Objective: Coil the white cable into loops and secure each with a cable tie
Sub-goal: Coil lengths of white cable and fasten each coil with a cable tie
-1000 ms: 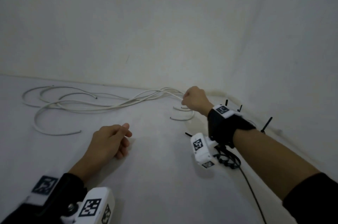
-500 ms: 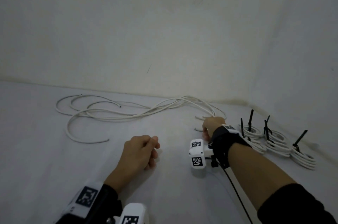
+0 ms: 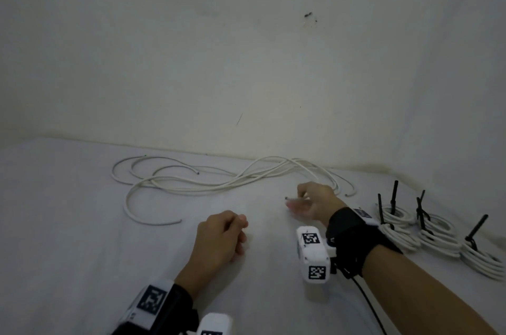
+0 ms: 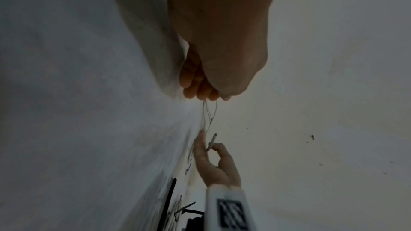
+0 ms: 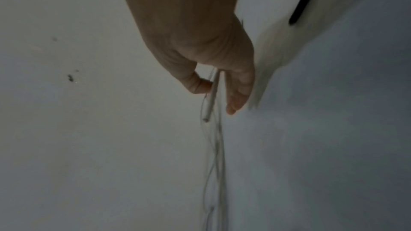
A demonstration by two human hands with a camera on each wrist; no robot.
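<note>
Several loose white cables (image 3: 191, 184) lie tangled on the white surface near the back wall. My right hand (image 3: 301, 199) pinches the end of one white cable (image 3: 286, 198) between thumb and forefinger, just in front of the tangle's right side. The right wrist view shows that cable end (image 5: 210, 104) sticking out past the thumb, and the left wrist view shows it too (image 4: 212, 140). My left hand (image 3: 232, 228) rests on the surface nearer to me, with fingers loosely curled and nothing in it.
Three finished white coils (image 3: 438, 236) lie in a row at the right, each bound with an upright black cable tie (image 3: 393, 197). The back wall (image 3: 246, 60) and the right wall meet in a corner behind them.
My right hand has drawn back from the tangle toward me, bringing a cable end along. The view has swung right, so the tied coils now show. My left hand has stayed put.
</note>
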